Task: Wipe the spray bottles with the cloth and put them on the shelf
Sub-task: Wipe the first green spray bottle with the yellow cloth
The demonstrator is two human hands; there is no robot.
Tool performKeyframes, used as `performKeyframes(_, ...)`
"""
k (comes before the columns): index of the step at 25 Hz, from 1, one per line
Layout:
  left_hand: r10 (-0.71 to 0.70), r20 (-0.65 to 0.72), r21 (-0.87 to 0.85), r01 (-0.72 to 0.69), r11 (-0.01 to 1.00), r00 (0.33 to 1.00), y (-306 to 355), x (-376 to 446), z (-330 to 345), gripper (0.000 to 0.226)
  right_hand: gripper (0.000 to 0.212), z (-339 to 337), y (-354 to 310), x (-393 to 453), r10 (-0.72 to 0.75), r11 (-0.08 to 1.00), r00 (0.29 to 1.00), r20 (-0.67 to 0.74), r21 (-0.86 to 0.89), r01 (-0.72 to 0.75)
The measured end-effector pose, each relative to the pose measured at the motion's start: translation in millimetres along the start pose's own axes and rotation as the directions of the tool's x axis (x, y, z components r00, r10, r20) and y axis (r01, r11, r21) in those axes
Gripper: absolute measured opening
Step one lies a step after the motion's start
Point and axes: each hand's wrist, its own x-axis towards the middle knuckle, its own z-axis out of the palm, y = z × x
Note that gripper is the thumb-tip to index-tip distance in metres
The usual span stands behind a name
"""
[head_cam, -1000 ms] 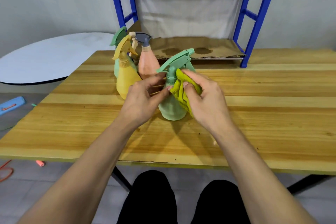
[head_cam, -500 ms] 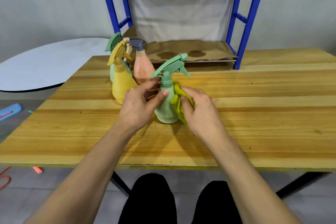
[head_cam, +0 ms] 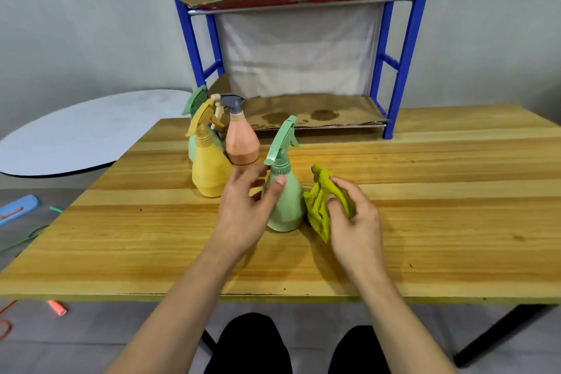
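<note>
on the near half of the wooden table [head_cam: 425, 237], in the head view, both forearms reach in from the bottom edge. the left hand [head_cam: 246, 209] is cupped round the left side of the green bottle [head_cam: 287, 200], thumb laid across its shoulder and fingers curled behind the neck, so it grips the bottle. the right hand [head_cam: 353, 222] sits just right of the bottle, palm turned left, fingers bent and clamped on the bunched yellow-green cloth [head_cam: 318, 206]; the cloth's left folds lie against or just beside the bottle's wall, and which of the two cannot be told.

the green bottle stands upright on the table, long axis vertical, its spray head slanting up and away, nozzle toward the far side. farther left stand three more bottles close together, all upright: the yellow bottle [head_cam: 209, 170] nearest, the pink bottle [head_cam: 243, 143] with a grey head behind it to the right, and a second green bottle [head_cam: 195, 103] at the back.

that back bottle is mostly hidden by the yellow one; only its head and a strip of body show. the left fingers are partly hidden behind the held bottle's neck. the blue shelf [head_cam: 391, 85] stands at the table's far edge, lined with stained cardboard [head_cam: 312, 114], its top cut off by the frame. the floor items at left are small and hard to make out.
</note>
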Motion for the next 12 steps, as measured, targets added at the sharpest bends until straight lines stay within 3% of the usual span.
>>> performKeyframes(4, 0.045, 0.194, -0.042, -0.038, 0.998, 0.980, -12.5, 3.8, -10.8, 0.048, 0.031, 2.8, -34.9, 13.3, -0.052, 0.996, 0.995, 0.089, 0.071, 0.045)
performKeyframes(8, 0.080, 0.177, -0.057, -0.071, 0.996, 0.981, -18.3, 5.2, -9.8, 0.058, 0.037, 15.8, -45.9, 13.5, -0.132, 0.975, 0.976, 0.176, -0.156, 0.160)
performKeyframes(12, 0.095, 0.156, -0.099, -0.080, 0.992, 0.983, -21.9, 5.5, -4.6, 0.052, 0.037, 7.9, -9.8, -1.4, 0.011, 0.943, 0.983, 0.183, -0.328, 0.050)
